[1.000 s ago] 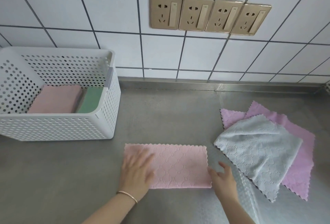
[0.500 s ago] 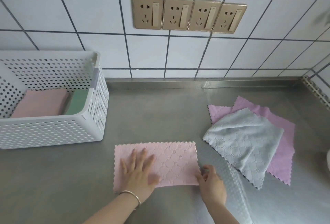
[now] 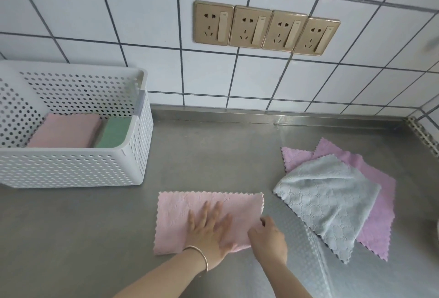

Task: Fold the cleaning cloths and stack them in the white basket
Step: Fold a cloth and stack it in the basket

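Pink cloth [image 3: 209, 205] folded flat on counter, white basket [image 3: 71, 169] holding folded cloths [image 3: 64, 130]

We see a brushed metal counter [image 3: 213, 155] with a dull sheen, and glossy glazed wall tiles [image 3: 142, 24] behind it. The white basket [image 3: 78, 171] looks like matt perforated plastic, while the pink cloth [image 3: 180, 212] is soft, fuzzy, quilt-patterned fabric with scalloped edges.

The white basket [image 3: 71, 164] at nine o'clock runs off the left edge. Its front wall hides the near ends of the folded pink cloth [image 3: 64, 131] and green cloth [image 3: 114, 131] inside. At four o'clock, the grey cloth [image 3: 327, 200] covers most of the purple cloth [image 3: 380, 221]. The right hand [image 3: 268, 240] hides the pink cloth's [image 3: 180, 212] near right corner, so its grip cannot be judged.
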A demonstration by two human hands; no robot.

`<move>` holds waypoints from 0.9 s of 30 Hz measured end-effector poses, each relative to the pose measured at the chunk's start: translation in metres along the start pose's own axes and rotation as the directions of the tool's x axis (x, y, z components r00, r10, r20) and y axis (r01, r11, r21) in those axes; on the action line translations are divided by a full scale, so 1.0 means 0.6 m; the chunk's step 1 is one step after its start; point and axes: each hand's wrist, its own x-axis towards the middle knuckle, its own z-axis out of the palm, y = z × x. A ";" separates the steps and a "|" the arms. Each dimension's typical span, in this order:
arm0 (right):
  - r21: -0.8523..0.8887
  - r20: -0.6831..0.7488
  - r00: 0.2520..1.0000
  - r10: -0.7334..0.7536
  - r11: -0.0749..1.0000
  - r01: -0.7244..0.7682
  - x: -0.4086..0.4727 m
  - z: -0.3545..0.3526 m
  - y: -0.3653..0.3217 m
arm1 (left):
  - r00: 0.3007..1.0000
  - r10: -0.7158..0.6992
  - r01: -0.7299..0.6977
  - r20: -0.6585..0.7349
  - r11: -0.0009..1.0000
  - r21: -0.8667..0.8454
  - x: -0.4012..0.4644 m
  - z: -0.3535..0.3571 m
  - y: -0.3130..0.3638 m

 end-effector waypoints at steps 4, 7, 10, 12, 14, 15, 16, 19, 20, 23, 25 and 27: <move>-0.099 -0.368 0.803 -0.469 0.878 0.468 -0.029 0.022 -0.035 | 0.943 -0.327 0.121 -0.069 0.526 -0.842 -0.021 -0.074 -0.009; -0.277 -0.397 0.557 -0.729 0.674 0.685 -0.053 0.051 -0.065 | 0.942 -0.326 0.118 0.082 0.093 -0.989 -0.022 -0.116 -0.030; -0.310 -0.344 0.416 -0.842 0.520 0.796 -0.074 0.084 -0.085 | 0.930 -0.363 0.141 0.063 0.193 -0.971 -0.030 -0.127 -0.048; -0.308 -0.298 0.329 -0.896 0.416 0.856 -0.083 0.105 -0.092 | 0.915 -0.401 0.165 0.055 0.245 -0.955 -0.032 -0.115 -0.065; -0.296 -0.268 0.310 -0.912 0.384 0.874 -0.085 0.120 -0.089 | 0.886 -0.454 0.214 0.093 0.222 -0.951 -0.034 -0.100 -0.085; -0.296 -0.255 0.335 -0.907 0.403 0.866 -0.084 0.125 -0.084 | 0.872 -0.477 0.235 0.109 0.213 -0.948 -0.037 -0.098 -0.093; -0.295 -0.235 0.376 -0.897 0.434 0.851 -0.081 0.129 -0.077 | 0.864 -0.491 0.248 0.113 0.219 -0.944 -0.039 -0.095 -0.100; -0.336 -0.098 0.517 -0.850 0.518 0.787 -0.070 0.144 -0.053 | 0.830 -0.545 0.343 0.120 0.328 -0.880 -0.042 -0.085 -0.116; -0.355 -0.047 0.545 -0.837 0.524 0.774 -0.067 0.150 -0.045 | 0.798 -0.593 0.361 0.104 0.333 -0.871 -0.043 -0.077 -0.121; -0.394 0.033 0.571 -0.820 0.514 0.762 -0.062 0.169 -0.028 | 0.687 -0.723 0.362 0.075 0.252 -0.897 -0.056 -0.065 -0.122; -0.414 0.064 0.602 -0.796 0.528 0.741 -0.062 0.175 -0.024 | 0.681 -0.730 0.384 0.066 0.278 -0.880 -0.058 -0.060 -0.121; -0.435 0.075 0.616 -0.784 0.530 0.728 -0.060 0.178 -0.019 | 0.677 -0.733 0.408 0.071 0.294 -0.864 -0.053 -0.055 -0.122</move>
